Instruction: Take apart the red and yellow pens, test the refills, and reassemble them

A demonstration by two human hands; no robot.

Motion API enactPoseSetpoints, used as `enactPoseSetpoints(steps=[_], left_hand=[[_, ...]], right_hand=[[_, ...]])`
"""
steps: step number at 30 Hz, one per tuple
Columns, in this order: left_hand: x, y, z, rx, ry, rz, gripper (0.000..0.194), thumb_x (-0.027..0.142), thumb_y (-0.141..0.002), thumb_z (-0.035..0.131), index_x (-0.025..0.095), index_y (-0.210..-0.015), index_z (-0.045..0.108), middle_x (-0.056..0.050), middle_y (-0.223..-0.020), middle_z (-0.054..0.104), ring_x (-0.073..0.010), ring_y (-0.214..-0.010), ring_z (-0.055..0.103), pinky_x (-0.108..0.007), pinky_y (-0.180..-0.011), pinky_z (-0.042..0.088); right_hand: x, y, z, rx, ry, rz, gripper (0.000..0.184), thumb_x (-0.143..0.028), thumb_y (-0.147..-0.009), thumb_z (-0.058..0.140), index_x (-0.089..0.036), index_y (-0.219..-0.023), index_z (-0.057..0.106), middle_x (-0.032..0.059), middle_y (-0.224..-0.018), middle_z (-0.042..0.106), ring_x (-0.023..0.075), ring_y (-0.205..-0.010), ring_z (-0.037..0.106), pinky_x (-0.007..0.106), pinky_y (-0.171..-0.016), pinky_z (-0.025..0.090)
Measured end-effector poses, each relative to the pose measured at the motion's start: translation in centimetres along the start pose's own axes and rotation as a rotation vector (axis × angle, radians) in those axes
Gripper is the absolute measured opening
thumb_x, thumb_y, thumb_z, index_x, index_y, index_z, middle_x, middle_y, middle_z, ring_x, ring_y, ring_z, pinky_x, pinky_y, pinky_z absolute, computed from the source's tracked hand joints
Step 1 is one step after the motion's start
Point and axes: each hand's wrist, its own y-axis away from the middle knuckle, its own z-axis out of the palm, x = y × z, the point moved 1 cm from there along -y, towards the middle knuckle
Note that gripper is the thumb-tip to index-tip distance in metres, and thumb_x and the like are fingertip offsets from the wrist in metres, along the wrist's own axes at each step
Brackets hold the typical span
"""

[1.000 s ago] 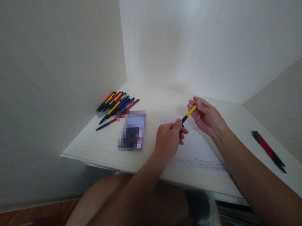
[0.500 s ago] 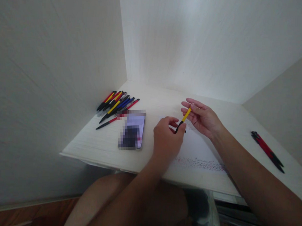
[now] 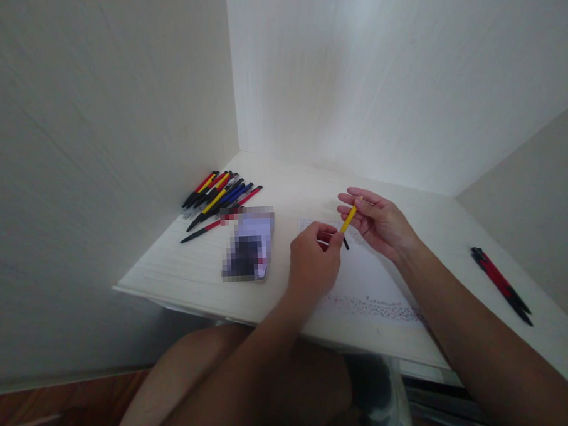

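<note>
A yellow and black pen [image 3: 348, 221] is held between both hands above a sheet of paper [image 3: 366, 278] on the white desk [image 3: 196, 267]. My left hand [image 3: 312, 262] is closed, pinching the pen's black lower end. My right hand [image 3: 381, 224] has its fingers curled round the yellow upper part, with the fingertips stretched out past it. A pile of several red, yellow, blue and black pens [image 3: 217, 197] lies at the desk's far left corner.
A phone [image 3: 248, 246] lies flat left of my hands. Two red and black pens [image 3: 501, 285] rest at the desk's right side. White walls [image 3: 353, 78] close in the desk at the left and back. My knees are below the front edge.
The pen has tilted more upright and moved slightly left. My right fingers have loosened and stretched out, and my left hand has shifted its pinch on the black end.
</note>
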Motion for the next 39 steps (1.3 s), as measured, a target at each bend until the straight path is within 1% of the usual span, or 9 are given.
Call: enactPoseSetpoints(steps=[4, 8, 12, 17, 21, 23, 27, 30, 39], left_hand=[[-0.23, -0.24, 0.32, -0.07, 0.165, -0.134, 0.024, 0.032, -0.097, 0.046, 0.015, -0.093, 0.062, -0.006, -0.082, 0.068, -0.0127, -0.057, 0.061, -0.023, -0.047, 0.048], [-0.28, -0.21, 0.19, -0.009, 0.009, -0.016, 0.026, 0.039, -0.087, 0.066, 0.016, -0.097, 0.063, -0.005, -0.089, 0.068, -0.0137, -0.065, 0.063, -0.024, -0.054, 0.05], [-0.6, -0.29, 0.16, 0.025, -0.02, 0.014, 0.018, 0.027, -0.084, 0.069, 0.016, -0.097, 0.063, -0.003, -0.083, 0.066, -0.0121, -0.062, 0.063, -0.024, -0.057, 0.051], [-0.59, -0.75, 0.33, -0.029, 0.203, -0.166, 0.005, 0.018, -0.09, 0.061, 0.013, -0.092, 0.061, -0.004, -0.081, 0.065, -0.0091, -0.052, 0.059, -0.022, -0.047, 0.049], [-0.39, -0.99, 0.45, -0.091, 0.422, -0.342, 0.013, 0.016, -0.098, 0.047, 0.011, -0.097, 0.059, -0.006, -0.082, 0.065, -0.0073, -0.049, 0.055, -0.021, -0.045, 0.047], [-0.42, -1.0, 0.46, -0.088, 0.411, -0.328, 0.013, 0.021, -0.097, 0.051, 0.011, -0.099, 0.059, -0.008, -0.087, 0.065, -0.0094, -0.055, 0.059, -0.021, -0.046, 0.049], [-0.72, -0.8, 0.33, -0.03, 0.139, -0.116, 0.025, 0.028, -0.083, 0.072, 0.013, -0.1, 0.061, -0.007, -0.089, 0.066, -0.0131, -0.061, 0.062, -0.024, -0.049, 0.05], [-0.96, -0.71, 0.2, -0.024, 0.003, -0.046, 0.019, 0.029, -0.083, 0.07, 0.014, -0.094, 0.065, -0.006, -0.082, 0.067, -0.0138, -0.063, 0.061, -0.024, -0.054, 0.049], [-0.3, -0.91, 0.56, -0.133, 0.285, -0.248, 0.019, 0.017, -0.097, 0.042, 0.012, -0.101, 0.061, -0.002, -0.067, 0.063, -0.0102, -0.049, 0.056, -0.02, -0.044, 0.041]], right_hand=[[-0.02, 0.18, 0.13, -0.01, 0.001, 0.003, 0.022, -0.023, -0.082, 0.072, -0.024, -0.105, 0.072, 0.0048, -0.114, 0.073, 0.0162, -0.088, 0.072, 0.035, -0.092, 0.058], [0.11, 0.38, 0.54, -0.037, -0.026, 0.022, 0.021, -0.021, -0.082, 0.071, -0.023, -0.103, 0.072, 0.0048, -0.111, 0.074, 0.0149, -0.085, 0.072, 0.031, -0.087, 0.059], [0.16, 0.47, 0.78, -0.042, -0.027, 0.028, 0.021, -0.022, -0.082, 0.071, -0.023, -0.103, 0.072, 0.0051, -0.111, 0.074, 0.0157, -0.086, 0.073, 0.034, -0.089, 0.058], [0.1, 0.54, 0.81, -0.059, -0.031, 0.016, 0.022, -0.024, -0.082, 0.071, -0.024, -0.105, 0.07, 0.0059, -0.117, 0.072, 0.0182, -0.093, 0.072, 0.039, -0.096, 0.055], [0.07, 0.53, 0.83, -0.053, -0.041, 0.003, 0.021, -0.025, -0.083, 0.072, -0.023, -0.104, 0.07, 0.0064, -0.118, 0.072, 0.0196, -0.098, 0.071, 0.041, -0.1, 0.054], [0.06, 0.5, 0.82, -0.046, -0.05, -0.001, 0.02, -0.024, -0.083, 0.071, -0.023, -0.103, 0.07, 0.0058, -0.117, 0.072, 0.0197, -0.099, 0.071, 0.041, -0.101, 0.053], [0.09, 0.47, 0.73, -0.043, -0.071, -0.008, 0.018, -0.021, -0.084, 0.07, -0.023, -0.102, 0.071, 0.0051, -0.115, 0.073, 0.0191, -0.1, 0.071, 0.04, -0.104, 0.051], [0.15, 0.44, 0.69, -0.054, -0.076, -0.011, 0.018, -0.022, -0.085, 0.069, -0.023, -0.103, 0.071, 0.0054, -0.116, 0.073, 0.0189, -0.101, 0.071, 0.04, -0.104, 0.051], [0.17, 0.1, 0.36, -0.004, -0.066, -0.034, 0.019, -0.017, -0.087, 0.064, -0.021, -0.105, 0.069, 0.0079, -0.118, 0.071, 0.0191, -0.103, 0.07, 0.038, -0.104, 0.051]])
